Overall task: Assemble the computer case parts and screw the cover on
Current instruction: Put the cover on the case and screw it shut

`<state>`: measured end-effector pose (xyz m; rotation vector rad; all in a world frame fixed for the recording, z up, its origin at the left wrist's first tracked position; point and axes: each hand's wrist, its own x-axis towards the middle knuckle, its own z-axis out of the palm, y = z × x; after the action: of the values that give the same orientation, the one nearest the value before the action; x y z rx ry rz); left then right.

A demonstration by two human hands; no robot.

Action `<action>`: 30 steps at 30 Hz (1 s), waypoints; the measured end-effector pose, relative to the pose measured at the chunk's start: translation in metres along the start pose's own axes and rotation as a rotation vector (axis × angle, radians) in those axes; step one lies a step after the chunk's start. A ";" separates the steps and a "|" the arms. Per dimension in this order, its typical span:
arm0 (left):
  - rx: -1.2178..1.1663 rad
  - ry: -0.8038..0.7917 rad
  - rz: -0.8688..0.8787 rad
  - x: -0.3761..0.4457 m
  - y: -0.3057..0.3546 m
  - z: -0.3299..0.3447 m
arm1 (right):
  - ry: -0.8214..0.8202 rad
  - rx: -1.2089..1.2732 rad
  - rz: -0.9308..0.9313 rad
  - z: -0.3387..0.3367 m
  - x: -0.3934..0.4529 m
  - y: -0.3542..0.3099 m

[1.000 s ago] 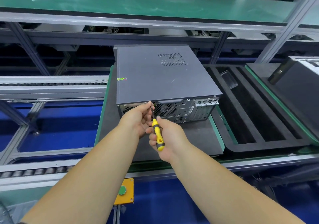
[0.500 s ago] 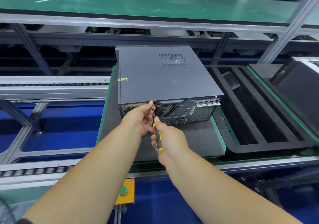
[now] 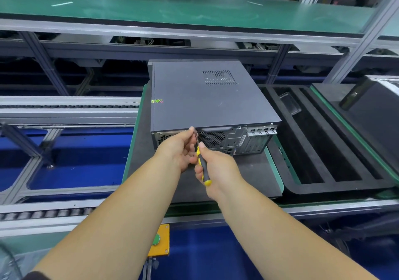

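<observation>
A dark grey computer case [image 3: 207, 98] lies flat on a grey pallet mat [image 3: 244, 176], its cover on top and its rear panel facing me. My right hand [image 3: 218, 169] grips the yellow-and-black handle of a screwdriver [image 3: 202, 167], whose shaft points up at the top edge of the rear panel, left of the fan grille. My left hand [image 3: 179, 148] pinches the shaft near its tip with thumb and fingers. The tip and any screw are hidden by my fingers.
To the right lies a black foam tray [image 3: 336, 145] with long slots, and another dark case [image 3: 375, 107] beyond it. Roller conveyor rails [image 3: 64, 111] run at left. A yellow box with a green button [image 3: 158, 239] hangs below the front rail. A green shelf [image 3: 194, 9] spans above.
My right hand has turned on the screwdriver handle, so more yellow shows than half a second ago. Both hands stay at the same spot on the rear panel.
</observation>
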<state>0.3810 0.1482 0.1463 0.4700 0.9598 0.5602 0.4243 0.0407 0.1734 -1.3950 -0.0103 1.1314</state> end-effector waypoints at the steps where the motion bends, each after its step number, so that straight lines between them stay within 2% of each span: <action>1: 0.003 0.013 0.013 0.000 0.000 0.000 | -0.018 0.012 0.017 -0.001 0.001 -0.005; 5: 0.001 0.010 0.039 0.001 -0.005 -0.006 | -0.035 0.025 0.009 -0.006 0.003 -0.013; 10: 0.026 -0.014 -0.039 0.004 -0.025 -0.028 | 0.017 -0.370 -0.228 -0.027 0.011 0.011; 18: 0.176 -0.112 -0.088 -0.004 -0.052 -0.025 | 0.023 -0.558 -0.385 -0.045 0.023 0.018; 22: 0.216 -0.118 -0.159 -0.007 -0.065 -0.023 | 0.064 -0.568 -0.396 -0.060 0.030 0.020; 30: 0.175 -0.123 -0.265 -0.019 -0.100 -0.022 | 0.002 -0.591 -0.363 -0.102 0.040 0.031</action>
<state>0.3769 0.0622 0.0873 0.5177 0.9389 0.2065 0.4881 -0.0182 0.0995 -1.8185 -0.6156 0.8491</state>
